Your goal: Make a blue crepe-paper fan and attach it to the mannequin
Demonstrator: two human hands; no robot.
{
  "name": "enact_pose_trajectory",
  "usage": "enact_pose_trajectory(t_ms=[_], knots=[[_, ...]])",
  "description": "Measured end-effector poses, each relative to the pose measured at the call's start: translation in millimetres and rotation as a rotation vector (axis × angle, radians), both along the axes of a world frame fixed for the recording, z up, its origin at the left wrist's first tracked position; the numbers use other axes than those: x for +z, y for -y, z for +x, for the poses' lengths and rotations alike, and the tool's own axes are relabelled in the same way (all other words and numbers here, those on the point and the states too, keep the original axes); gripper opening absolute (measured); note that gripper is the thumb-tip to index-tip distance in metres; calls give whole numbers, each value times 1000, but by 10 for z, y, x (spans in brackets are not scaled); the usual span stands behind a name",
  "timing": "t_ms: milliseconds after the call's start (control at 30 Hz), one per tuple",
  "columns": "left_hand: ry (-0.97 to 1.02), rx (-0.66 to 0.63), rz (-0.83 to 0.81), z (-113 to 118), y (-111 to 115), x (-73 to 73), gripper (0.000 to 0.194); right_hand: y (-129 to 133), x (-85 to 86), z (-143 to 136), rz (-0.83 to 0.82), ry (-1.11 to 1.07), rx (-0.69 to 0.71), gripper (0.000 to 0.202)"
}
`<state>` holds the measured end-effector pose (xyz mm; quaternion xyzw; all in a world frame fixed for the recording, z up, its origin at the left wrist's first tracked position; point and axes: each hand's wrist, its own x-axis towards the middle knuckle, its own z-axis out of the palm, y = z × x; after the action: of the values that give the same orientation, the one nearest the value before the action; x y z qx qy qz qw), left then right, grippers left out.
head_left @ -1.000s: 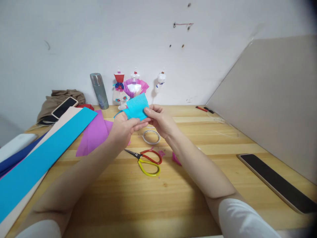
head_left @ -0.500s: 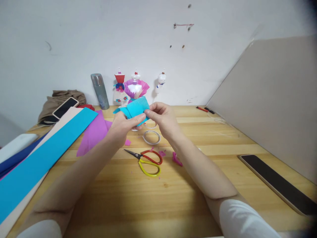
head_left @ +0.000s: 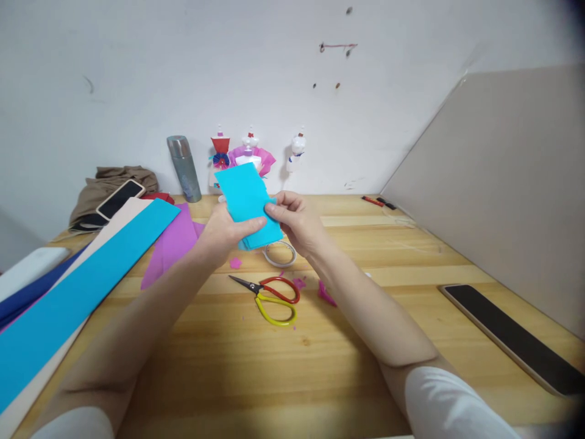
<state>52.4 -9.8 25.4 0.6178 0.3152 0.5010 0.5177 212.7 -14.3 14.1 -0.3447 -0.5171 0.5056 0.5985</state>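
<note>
Left hand (head_left: 223, 232) gripping layered blue paper (head_left: 245, 198), thumb lying across its front, probably steadying layers. Right hand (head_left: 299, 225) pinching paper's right edge between thumb and fingers, seemingly holding layers level. Paper hovering above surface (head_left: 228, 378), between both hands, likely for close viewing. Scissors (head_left: 257, 287) lying nearby, apparently within easy reach; tape roll (head_left: 280, 264) resting partly hidden behind paper. Long blue strip (head_left: 91, 280) lying left, seemingly out of way.

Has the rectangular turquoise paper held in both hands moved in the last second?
Yes, downward in the view: the turquoise paper's lower edge now reaches the round white tape roll; a second ago it sat clear above it.
</note>
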Motion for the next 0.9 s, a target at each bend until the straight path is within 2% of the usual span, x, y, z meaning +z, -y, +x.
enact_pose_trajectory(t_ms=[167,333,500,600,900], knots=[[107,-7,-47,-25,-46,-5,42,38,40,-18,87,36,5,38],[69,-24,-42,-86,-126,-27,46,59,64,-6,39,-16,84,38],[12,-23,26,-110,-166,-39,47,24,50,21,68,77,-60,30],[-28,-14,49,-116,-183,-42,48,14,50,25,64,95,-86,31],[-236,-17,128,-147,-137,44,47,20,38,28,-1,88,93,41]])
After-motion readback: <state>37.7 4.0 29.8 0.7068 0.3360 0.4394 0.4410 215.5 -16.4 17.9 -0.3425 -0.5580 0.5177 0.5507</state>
